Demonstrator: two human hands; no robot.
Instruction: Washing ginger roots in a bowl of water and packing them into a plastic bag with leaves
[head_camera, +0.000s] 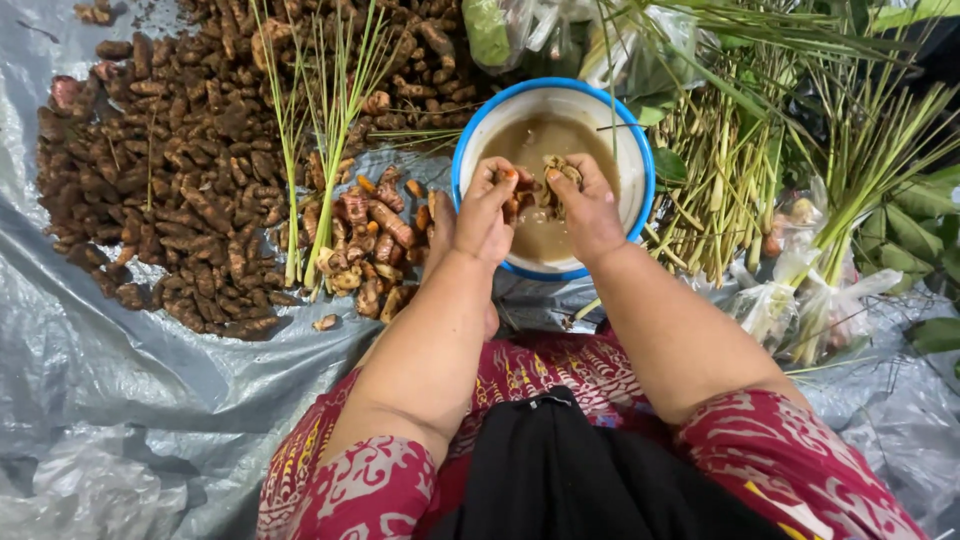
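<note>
Over a blue-rimmed white bowl (632, 150) of muddy brown water, both of the person's hands are at work. The left hand (487, 208) is curled shut around a small orange-brown root (512, 207), whose end shows between the fingers. The right hand (585, 205) pinches another knobbly root piece (558, 172) between thumb and fingertips, just above the water. The two hands sit close together, nearly touching, above the near half of the bowl.

The bowl stands on a grey plastic sheet (90, 380) spread over the ground. To the left of the bowl lies a small heap of cleaner, orange-tinted roots (365, 245), and beyond that a much larger pile of dark, earthy roots (180, 170) stretches toward the upper left. A few long green stalks (325, 140) lie across both heaps. To the right of the bowl are bundles of lemongrass (720, 180), with clear plastic bags (800, 290) and broad green leaves (925, 220) further right. The person's lap, in red patterned cloth (560, 370), fills the bottom edge, with a black garment (560, 470) in the middle.
</note>
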